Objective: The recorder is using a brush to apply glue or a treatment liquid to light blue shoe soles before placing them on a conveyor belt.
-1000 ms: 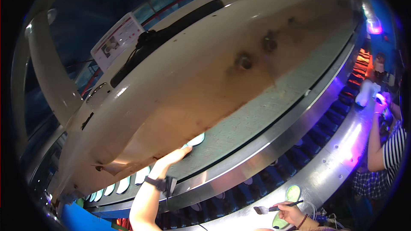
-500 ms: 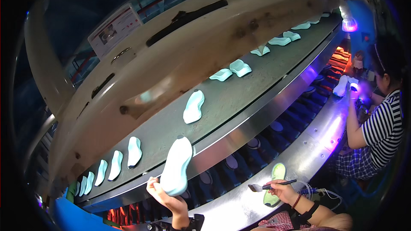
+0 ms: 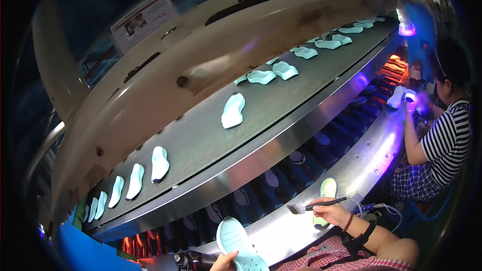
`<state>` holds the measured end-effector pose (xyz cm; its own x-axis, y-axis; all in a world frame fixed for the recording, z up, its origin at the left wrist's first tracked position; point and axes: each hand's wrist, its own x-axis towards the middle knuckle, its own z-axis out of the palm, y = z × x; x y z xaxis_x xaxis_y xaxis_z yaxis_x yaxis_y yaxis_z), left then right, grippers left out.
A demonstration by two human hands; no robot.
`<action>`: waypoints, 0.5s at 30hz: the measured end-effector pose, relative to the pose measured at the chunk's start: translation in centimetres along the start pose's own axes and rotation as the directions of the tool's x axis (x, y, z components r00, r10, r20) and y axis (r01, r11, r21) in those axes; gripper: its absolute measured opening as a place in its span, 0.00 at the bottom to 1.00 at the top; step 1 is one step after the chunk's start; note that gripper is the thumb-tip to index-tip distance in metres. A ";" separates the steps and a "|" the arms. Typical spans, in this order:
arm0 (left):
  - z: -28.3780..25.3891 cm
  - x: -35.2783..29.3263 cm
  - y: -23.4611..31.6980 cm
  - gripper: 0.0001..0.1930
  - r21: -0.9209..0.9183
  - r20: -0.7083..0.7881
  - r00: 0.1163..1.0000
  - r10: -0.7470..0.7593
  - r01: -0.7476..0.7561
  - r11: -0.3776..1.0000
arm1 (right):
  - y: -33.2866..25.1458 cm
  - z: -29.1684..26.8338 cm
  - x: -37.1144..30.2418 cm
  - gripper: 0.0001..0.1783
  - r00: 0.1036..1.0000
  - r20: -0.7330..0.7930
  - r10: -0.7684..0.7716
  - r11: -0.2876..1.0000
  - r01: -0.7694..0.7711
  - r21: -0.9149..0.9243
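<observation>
In my left hand (image 3: 224,262), at the lower middle, is a pale mint shoe sole (image 3: 238,245). Its face with small holes and grooves is turned up, and the lower edge of the picture cuts off part of it. My right hand (image 3: 333,214) grips a brush (image 3: 326,202) by its dark handle, the bristles pointing left. Behind and partly below that hand, a yellow-green shoe sole (image 3: 328,187) lies on the shiny metal ledge (image 3: 369,170). The bristles hang over the ledge, apart from both soles.
Beyond the ledge, a lower row carries several soles (image 3: 271,178). Farther back, a dark conveyor belt (image 3: 196,143) bears several mint soles (image 3: 234,111) beneath a beige hood (image 3: 216,65). Heaters glow orange (image 3: 143,245). At right, a co-worker (image 3: 447,140) handles pale soles (image 3: 396,97) under purple light.
My left hand has brought the mint sole down from the belt's edge toward me and turned it, so its holed face shows. My right hand with the brush has shifted slightly up and left.
</observation>
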<state>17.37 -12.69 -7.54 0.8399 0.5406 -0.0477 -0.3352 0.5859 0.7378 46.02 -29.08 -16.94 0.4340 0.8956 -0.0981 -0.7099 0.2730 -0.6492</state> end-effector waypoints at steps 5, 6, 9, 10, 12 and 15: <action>-3.3 -0.5 -6.4 0.37 -0.216 -0.043 0.999 -0.017 0.007 0.976 | 0.1 3.2 -1.0 0.11 0.971 0.238 0.020 0.982 0.026 -0.187; -3.2 0.7 -8.0 0.40 -0.287 0.004 1.000 -0.018 0.019 0.958 | 0.2 3.6 -0.9 0.11 0.969 0.244 0.041 0.965 0.025 -0.260; -2.6 4.1 -14.1 0.41 -0.624 -0.081 0.996 -0.034 -0.025 0.781 | 0.0 5.1 -0.1 0.12 0.965 0.243 0.098 0.917 0.008 -0.400; -1.5 4.2 -14.7 0.40 -0.633 -0.024 0.999 -0.022 0.002 0.774 | 0.5 5.4 0.4 0.12 0.966 0.208 0.156 0.914 -0.061 -0.400; -0.1 4.4 -15.6 0.39 -0.642 0.019 0.999 -0.033 0.037 0.765 | 0.9 5.4 0.9 0.12 0.964 0.215 0.155 0.935 -0.073 -0.347; 0.6 4.7 -15.3 0.38 -0.587 0.010 0.999 -0.038 0.036 0.809 | 1.3 4.3 1.9 0.12 0.969 0.190 0.160 0.934 -0.086 -0.347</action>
<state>26.71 -19.47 -18.72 0.8561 0.5122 -0.0690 -0.4912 0.8478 0.1998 43.48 -25.51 -14.71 0.2020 0.9778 -0.0555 -0.5080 0.0561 -0.8595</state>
